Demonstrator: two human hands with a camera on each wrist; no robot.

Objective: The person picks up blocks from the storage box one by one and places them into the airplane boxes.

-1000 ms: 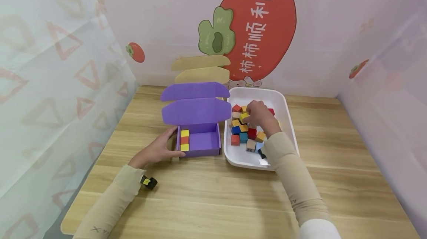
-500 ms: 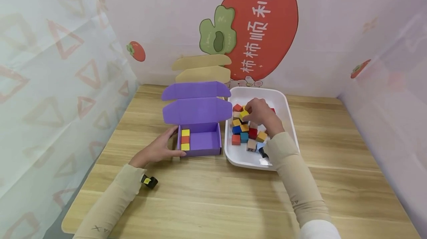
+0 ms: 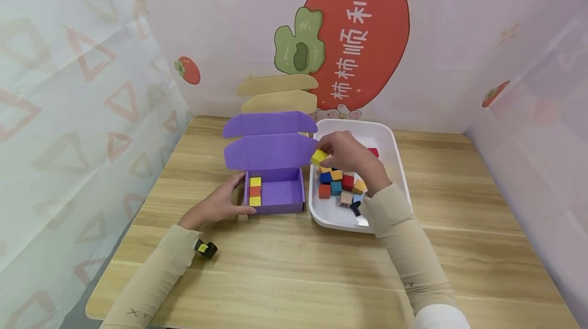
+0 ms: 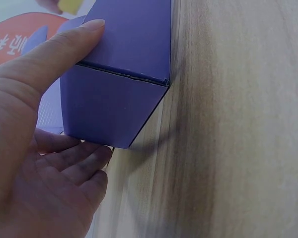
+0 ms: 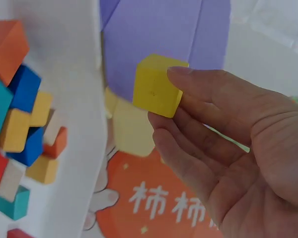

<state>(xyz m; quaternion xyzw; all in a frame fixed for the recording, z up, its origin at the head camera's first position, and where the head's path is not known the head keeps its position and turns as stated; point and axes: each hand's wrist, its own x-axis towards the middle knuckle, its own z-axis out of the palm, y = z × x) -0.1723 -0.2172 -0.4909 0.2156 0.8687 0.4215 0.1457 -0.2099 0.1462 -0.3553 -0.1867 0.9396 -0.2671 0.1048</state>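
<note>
A yellow cube [image 3: 318, 157] is pinched between thumb and fingertips of my right hand [image 3: 351, 154], raised over the left rim of the white tray [image 3: 332, 218]. In the right wrist view the same yellow cube [image 5: 155, 90] appears against the purple lid. My left hand [image 3: 217, 205] holds the purple cardboard box [image 3: 284, 194] at its left end. Its thumb [image 4: 64, 47] lies along the front wall, with the other fingers at the left side. Along the box's left inner wall, a yellow, an orange-red [image 3: 254, 192] and another yellow cube sit in a row.
Several coloured cubes [image 3: 347, 182] lie loose in the tray, to the right of the box. The raised purple lid [image 3: 281, 151] stands behind the box, with a tan cardboard flap [image 3: 278, 102] further back. Patterned sheets wall in the wooden table [image 3: 275, 273].
My right hand has lifted the yellow cube from among the others and carried it left to the tray's edge. The left hand stays at the box.
</note>
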